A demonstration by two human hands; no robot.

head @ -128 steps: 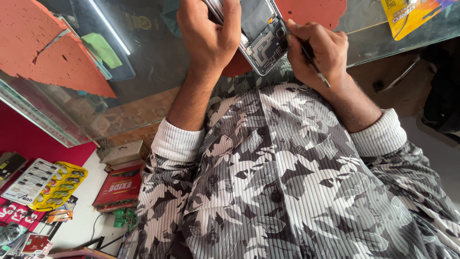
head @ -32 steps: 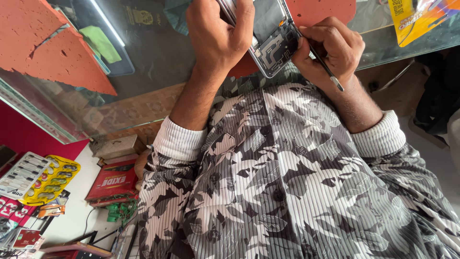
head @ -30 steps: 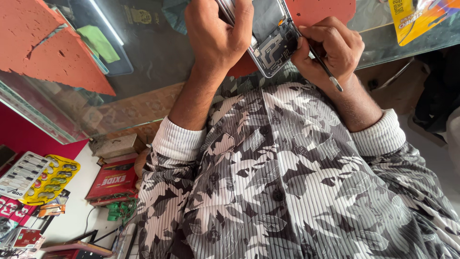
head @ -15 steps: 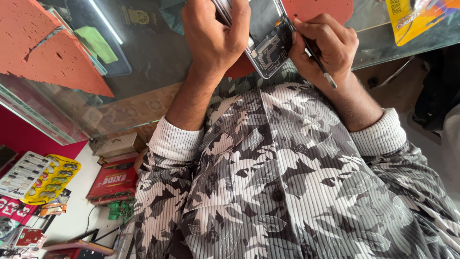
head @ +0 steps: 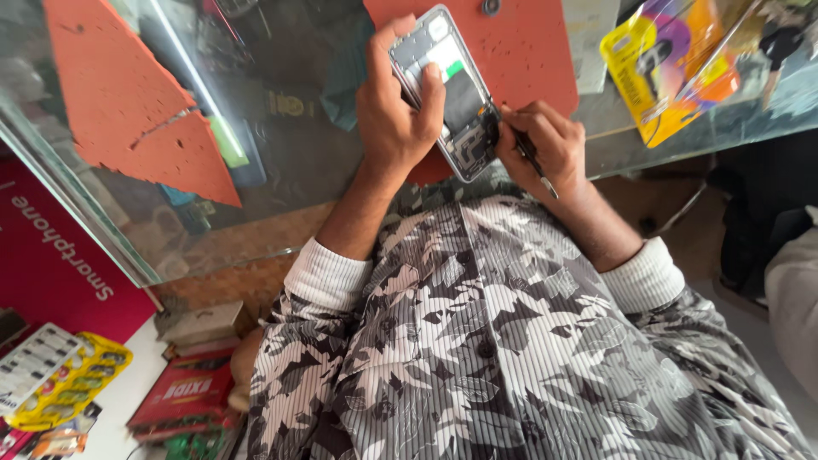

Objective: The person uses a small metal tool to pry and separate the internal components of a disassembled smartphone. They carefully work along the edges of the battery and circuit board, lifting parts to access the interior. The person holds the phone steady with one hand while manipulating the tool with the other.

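My left hand (head: 394, 119) grips an opened smartphone (head: 447, 89) with its back cover off, so the battery and circuit board show. The thumb lies across the phone's inside. My right hand (head: 545, 146) pinches a thin dark tool (head: 532, 162) like a small screwdriver, its tip at the phone's lower end near the camera area. Both hands hover over an orange work mat (head: 520, 51) on a glass counter (head: 290, 162).
A second orange mat piece (head: 128, 102) lies at the left of the counter. A yellow blister pack (head: 665, 68) sits at the right. Red boxes (head: 192, 396) and a yellow card of small parts (head: 60, 375) lie low on the left. A small dark ring (head: 491, 7) rests on the mat.
The view has shifted so that the phone and hands sit lower in frame, with more of the phone visible. Both hands keep their hold; the tool tip stays at the phone's lower end.
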